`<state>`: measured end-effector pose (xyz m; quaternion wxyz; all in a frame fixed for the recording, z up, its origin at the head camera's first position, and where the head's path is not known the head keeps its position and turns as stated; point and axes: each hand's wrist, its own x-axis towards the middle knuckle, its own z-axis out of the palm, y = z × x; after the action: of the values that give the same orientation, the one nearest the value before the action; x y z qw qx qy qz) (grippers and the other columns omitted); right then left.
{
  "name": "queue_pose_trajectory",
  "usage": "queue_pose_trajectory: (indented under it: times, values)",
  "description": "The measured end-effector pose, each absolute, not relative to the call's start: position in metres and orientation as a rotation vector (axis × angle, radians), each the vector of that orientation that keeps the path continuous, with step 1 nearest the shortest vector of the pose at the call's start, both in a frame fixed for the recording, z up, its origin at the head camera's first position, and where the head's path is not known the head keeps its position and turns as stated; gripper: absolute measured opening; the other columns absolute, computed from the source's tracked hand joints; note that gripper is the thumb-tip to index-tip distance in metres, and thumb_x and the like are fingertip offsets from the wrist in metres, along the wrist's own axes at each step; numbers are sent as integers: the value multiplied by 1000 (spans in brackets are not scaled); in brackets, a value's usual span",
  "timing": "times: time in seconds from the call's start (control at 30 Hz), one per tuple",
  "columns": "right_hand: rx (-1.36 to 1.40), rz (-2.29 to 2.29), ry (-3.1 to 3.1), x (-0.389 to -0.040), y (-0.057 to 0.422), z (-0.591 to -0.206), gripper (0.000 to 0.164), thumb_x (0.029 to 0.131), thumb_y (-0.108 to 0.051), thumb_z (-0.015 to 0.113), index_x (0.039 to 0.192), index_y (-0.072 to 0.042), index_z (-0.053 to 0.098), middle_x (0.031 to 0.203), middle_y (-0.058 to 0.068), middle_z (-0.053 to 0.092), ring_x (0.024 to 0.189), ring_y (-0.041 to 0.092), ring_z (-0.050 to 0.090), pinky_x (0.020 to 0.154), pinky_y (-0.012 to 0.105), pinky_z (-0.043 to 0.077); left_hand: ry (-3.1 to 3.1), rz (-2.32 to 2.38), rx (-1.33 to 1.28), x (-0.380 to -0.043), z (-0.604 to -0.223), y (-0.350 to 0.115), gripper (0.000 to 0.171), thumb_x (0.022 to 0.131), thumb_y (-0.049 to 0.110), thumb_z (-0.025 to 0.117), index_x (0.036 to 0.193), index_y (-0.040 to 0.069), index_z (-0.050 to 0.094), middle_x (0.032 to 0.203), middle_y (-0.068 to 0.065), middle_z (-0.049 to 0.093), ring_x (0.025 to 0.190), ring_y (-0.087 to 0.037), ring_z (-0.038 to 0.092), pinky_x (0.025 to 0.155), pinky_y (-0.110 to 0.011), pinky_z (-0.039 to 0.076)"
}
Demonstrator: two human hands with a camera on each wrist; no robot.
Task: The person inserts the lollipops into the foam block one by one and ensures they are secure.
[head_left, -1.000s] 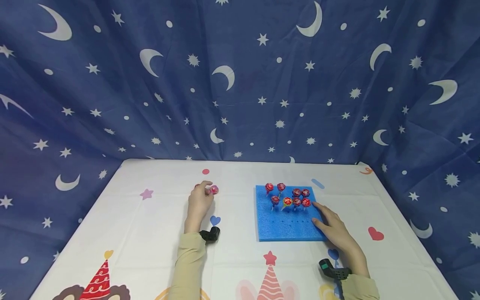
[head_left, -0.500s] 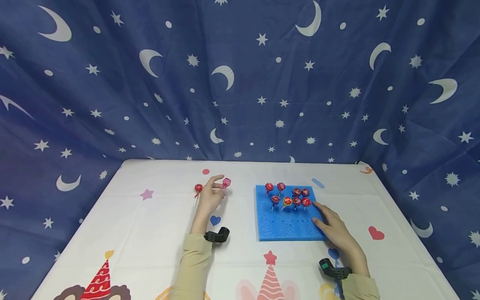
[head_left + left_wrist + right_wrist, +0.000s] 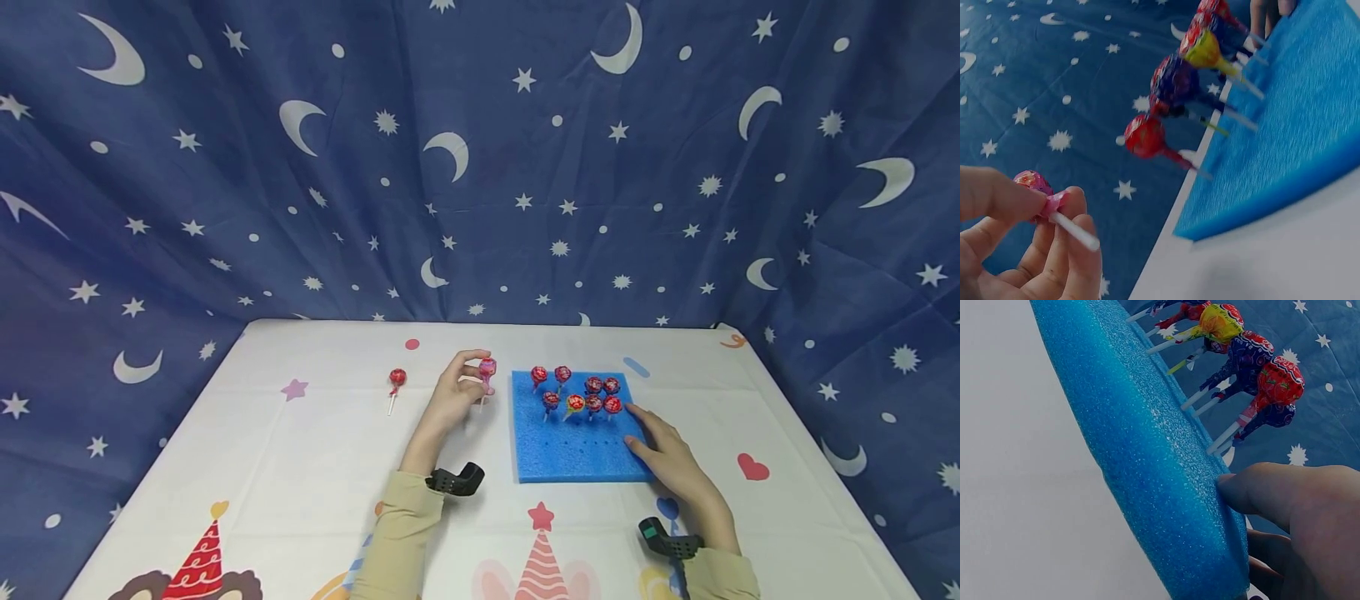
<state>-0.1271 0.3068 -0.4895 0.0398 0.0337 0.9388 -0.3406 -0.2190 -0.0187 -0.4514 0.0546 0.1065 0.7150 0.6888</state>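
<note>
My left hand (image 3: pixel 452 398) pinches a pink-wrapped lollipop (image 3: pixel 487 367) between thumb and fingers, just left of the blue foam board (image 3: pixel 540 462). In the left wrist view its white stick (image 3: pixel 1077 232) points down and away from the thumb. My right hand (image 3: pixel 675 462) rests at the board's right edge, the thumb (image 3: pixel 1241 490) on its top face and the other fingers along its side. Several wrapped lollipops stand upright in the back half of the board, mostly red or dark blue, one yellow lollipop (image 3: pixel 575 403) among them. Small holes (image 3: pixel 581 451) show in front of them.
A red lollipop (image 3: pixel 397 377) lies on the white printed tablecloth (image 3: pixel 300 450), left of my left hand. Behind the table hangs a dark blue curtain (image 3: pixel 480 225) with moons and stars. A black camera is strapped on each wrist.
My left hand has picked up the pink lollipop and carried it right toward the board, turning it upright. The red lollipop on the cloth came into full view. The right hand stays put.
</note>
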Motion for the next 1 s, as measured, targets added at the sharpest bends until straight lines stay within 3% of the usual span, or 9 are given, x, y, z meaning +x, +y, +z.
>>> queue_pose_trajectory:
  times: [0.43,0.57,0.67,0.83,1.0]
  values:
    - [109,-1032,2868,-126,307,-486,61,97,-28,50,150,-9,27,155,29,20,141,56,12,101,76,17,2071,2038,508,-202,-445,12,50,82,-11,52,128,6,48,100,-14,51,70,-13,64,66,-22,49]
    - [109,-1035,2871,-126,307,-487,61,97,-28,50,150,-9,27,155,29,20,140,56,12,100,76,18,2013,1990,602,-197,-446,22,49,83,-13,51,129,2,46,102,-17,48,78,-30,68,66,-21,49]
    - [117,-1039,2863,-126,307,-487,61,97,-28,50,151,-9,27,155,28,19,141,56,12,101,76,17,2007,1945,664,-192,-446,31,48,83,-13,52,129,-1,46,106,-24,49,82,-35,66,66,-21,50]
    - [122,-1043,2859,-126,307,-488,62,97,-29,50,151,-10,27,156,27,20,141,55,12,102,75,17,2042,1912,670,-186,-449,41,46,82,-11,56,125,2,49,107,-23,52,80,-18,58,66,-20,49]
    - [108,-1050,2862,-127,307,-488,61,97,-28,51,150,-9,27,155,28,20,141,55,12,101,76,17,2061,1924,728,-181,-451,48,46,80,-11,58,122,7,50,107,-19,53,81,-16,57,64,-18,49]
